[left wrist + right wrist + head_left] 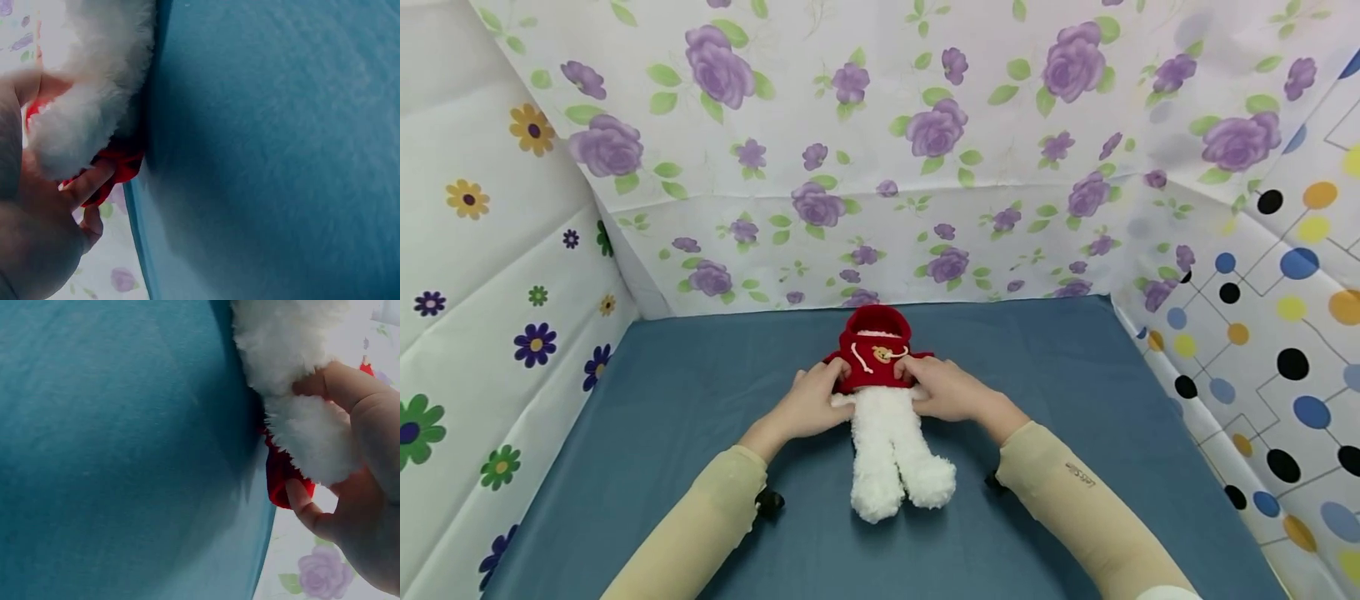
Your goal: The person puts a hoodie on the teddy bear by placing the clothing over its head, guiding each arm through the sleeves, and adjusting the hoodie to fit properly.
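A white fluffy plush toy [880,442] lies on the cloth, its legs pointing toward me. Over its upper part is a small red hoodie [874,375] with white drawstrings and a bear-face patch; a little white fur shows in the hood opening, and the head is hidden. My left hand [808,402] grips the hoodie's left side near the hem, beside a stubby plush arm [72,134]. On the other side my right hand [953,390] pinches the hem next to the other plush arm [312,440]. In the right wrist view, a fingertip touches a red sleeve [281,478].
The table's blue cloth [715,367] spreads around the toy. A flowered curtain [880,167] hangs behind its far edge, a daisy-print sheet [490,308] stands at left, and a dotted sheet [1262,333] at right. Dark wrist cameras sit under both forearms.
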The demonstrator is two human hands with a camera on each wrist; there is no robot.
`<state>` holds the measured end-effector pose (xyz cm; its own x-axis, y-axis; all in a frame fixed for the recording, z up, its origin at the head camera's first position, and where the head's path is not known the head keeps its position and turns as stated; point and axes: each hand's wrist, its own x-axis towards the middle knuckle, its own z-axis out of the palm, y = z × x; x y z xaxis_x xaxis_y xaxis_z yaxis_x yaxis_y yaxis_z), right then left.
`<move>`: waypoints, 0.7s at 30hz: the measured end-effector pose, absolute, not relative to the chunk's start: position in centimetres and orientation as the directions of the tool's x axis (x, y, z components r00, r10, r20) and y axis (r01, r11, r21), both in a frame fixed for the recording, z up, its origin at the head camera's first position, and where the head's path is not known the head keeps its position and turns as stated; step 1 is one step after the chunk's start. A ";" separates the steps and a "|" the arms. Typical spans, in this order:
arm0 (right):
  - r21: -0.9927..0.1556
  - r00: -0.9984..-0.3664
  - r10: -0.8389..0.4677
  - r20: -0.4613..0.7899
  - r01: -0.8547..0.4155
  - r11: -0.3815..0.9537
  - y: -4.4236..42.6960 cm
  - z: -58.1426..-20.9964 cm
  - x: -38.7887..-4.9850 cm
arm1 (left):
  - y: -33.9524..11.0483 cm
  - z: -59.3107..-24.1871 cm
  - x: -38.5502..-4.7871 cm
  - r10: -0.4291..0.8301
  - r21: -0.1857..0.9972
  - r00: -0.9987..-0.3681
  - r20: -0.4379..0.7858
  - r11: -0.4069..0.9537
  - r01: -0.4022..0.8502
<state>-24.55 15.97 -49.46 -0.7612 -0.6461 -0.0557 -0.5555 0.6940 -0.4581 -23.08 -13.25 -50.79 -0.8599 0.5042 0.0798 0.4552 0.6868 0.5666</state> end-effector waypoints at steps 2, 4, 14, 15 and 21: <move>-0.442 -0.765 -0.642 -0.055 -0.558 0.702 15.9 -49.9 -24.5 | -13.4 -50.8 -22.9 0.516 0.544 -0.855 0.057 0.702 0.460; -0.436 -0.768 -0.638 -0.051 -0.558 0.706 15.9 -50.2 -24.4 | -13.4 -51.0 -22.7 0.520 0.521 -0.852 0.058 0.712 0.470; -0.455 -0.772 -0.635 0.021 -0.573 0.682 15.6 -51.6 -24.1 | -12.2 -51.9 -22.3 0.456 0.539 -0.879 0.137 0.711 0.452; -0.458 -0.773 -0.634 0.036 -0.576 0.677 15.6 -51.6 -24.1 | -12.1 -52.0 -22.2 0.441 0.547 -0.886 0.144 0.711 0.442; -0.476 -0.793 -0.603 0.085 -0.564 0.675 15.5 -51.6 -23.7 | -11.5 -52.3 -21.9 0.357 0.569 -0.921 0.158 0.730 0.380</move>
<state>-23.68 15.50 -51.62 -0.7930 -0.6033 0.0848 -0.5643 0.6748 -0.4756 -21.95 -11.52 -52.33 -0.9208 0.3568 0.1577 0.3801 0.7295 0.5686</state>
